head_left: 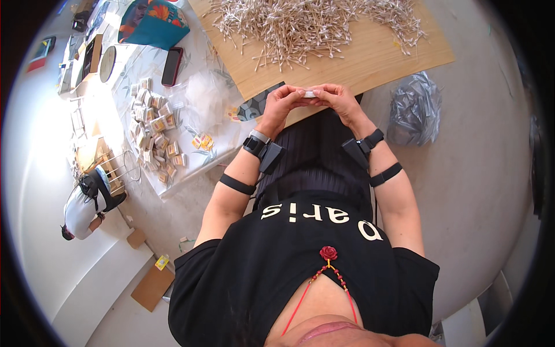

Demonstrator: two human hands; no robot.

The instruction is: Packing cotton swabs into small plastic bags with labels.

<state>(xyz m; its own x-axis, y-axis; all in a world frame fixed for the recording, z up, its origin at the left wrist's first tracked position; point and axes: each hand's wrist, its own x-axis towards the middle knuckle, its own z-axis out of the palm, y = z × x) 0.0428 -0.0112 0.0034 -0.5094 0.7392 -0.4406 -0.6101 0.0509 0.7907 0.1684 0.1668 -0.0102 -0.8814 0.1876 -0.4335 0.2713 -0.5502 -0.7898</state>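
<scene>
Between my two hands, just off the near edge of the wooden board (254, 81), is a small white bundle (310, 93) that looks like cotton swabs. My left hand (280, 105) pinches its left end with closed fingers. The fingers of my right hand (342, 104) close on its right end; they partly hide it. A wide loose heap of cotton swabs (300, 29) covers the far part of the board, beyond my hands.
On the table to the left lie many small packs (153, 124), crumpled clear plastic bags (207, 101), yellow labels (203, 141) and a phone (171, 66). Behind them stands a teal bag (153, 26). A grey plastic bag (414, 110) rests at right. Another person (87, 208) bends at far left.
</scene>
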